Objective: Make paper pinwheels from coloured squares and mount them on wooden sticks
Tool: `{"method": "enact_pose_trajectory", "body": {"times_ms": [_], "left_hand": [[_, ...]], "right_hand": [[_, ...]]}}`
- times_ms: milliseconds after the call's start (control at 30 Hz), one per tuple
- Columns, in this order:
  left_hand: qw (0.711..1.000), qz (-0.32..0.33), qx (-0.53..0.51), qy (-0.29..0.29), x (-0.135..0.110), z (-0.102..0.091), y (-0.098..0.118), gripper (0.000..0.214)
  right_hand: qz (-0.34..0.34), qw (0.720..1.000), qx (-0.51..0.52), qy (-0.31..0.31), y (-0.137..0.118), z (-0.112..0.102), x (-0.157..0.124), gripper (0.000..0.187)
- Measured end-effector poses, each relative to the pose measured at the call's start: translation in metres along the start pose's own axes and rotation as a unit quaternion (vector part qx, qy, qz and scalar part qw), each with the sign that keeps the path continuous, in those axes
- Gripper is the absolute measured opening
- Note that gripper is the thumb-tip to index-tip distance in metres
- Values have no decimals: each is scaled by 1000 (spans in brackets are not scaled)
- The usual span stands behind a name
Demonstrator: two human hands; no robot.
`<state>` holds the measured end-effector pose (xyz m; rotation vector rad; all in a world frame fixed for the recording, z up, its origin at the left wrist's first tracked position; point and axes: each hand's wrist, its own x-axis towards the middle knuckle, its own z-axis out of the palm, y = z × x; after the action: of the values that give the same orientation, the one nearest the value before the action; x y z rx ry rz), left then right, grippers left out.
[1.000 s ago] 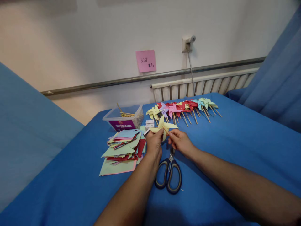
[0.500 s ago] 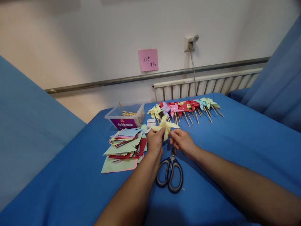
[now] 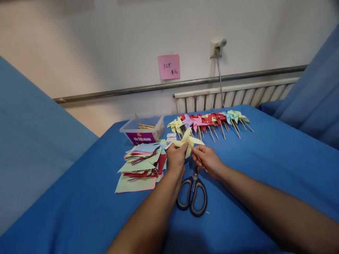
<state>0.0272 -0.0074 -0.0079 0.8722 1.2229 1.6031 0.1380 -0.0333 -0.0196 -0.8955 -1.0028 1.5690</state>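
Note:
A pale yellow paper pinwheel point(image 3: 195, 140) is pinched at its middle by my left hand point(image 3: 176, 157), thumb against the paper. My right hand point(image 3: 207, 159) is closed on a thin wooden stick point(image 3: 199, 160) just right of the pinwheel; the stick's lower end pokes out below the fingers. Whether the stick is joined to the pinwheel is hidden. Beneath my hands, scissors point(image 3: 194, 187) with dark blue handles lie on the blue cloth, blades partly covered. To the left of my left hand rises a messy stack of cut coloured paper point(image 3: 140, 165).
A clear plastic box point(image 3: 158, 127) holding wooden sticks stands behind the paper stack. Small white boxes point(image 3: 171, 135) sit beside it. Several finished pinwheels point(image 3: 209, 121) lie in a row along the back of the blue-covered table point(image 3: 275, 158), near the radiator point(image 3: 239, 96).
The view has shifted slightly. The stick's lower end now shows below my right hand. Both hands stay close together, with the left hand still on the pinwheel.

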Motion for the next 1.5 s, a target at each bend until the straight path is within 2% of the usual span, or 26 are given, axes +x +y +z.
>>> {"method": "enact_pose_trajectory", "body": {"times_ms": [1033,1133,1267,1367,1500], "left_hand": [[1000,-12,-4,8,-1,0,2,23],[1000,-16,-12,12,1,-1,1,24],[998,-38,-49,-2,3,-1,-4,27],[994,-61,-89,-23,2,-1,-7,28],[991,-74,-107,-28,-2,0,-8,27]], "right_hand": [[-7,1000,-2,8,7,-1,2,39],[-26,999,-27,23,2,-1,0,38],[-87,992,-67,70,-8,0,-4,39],[-129,985,-45,109,-15,2,-7,40],[-129,982,-2,137,-19,5,-9,37]]}}
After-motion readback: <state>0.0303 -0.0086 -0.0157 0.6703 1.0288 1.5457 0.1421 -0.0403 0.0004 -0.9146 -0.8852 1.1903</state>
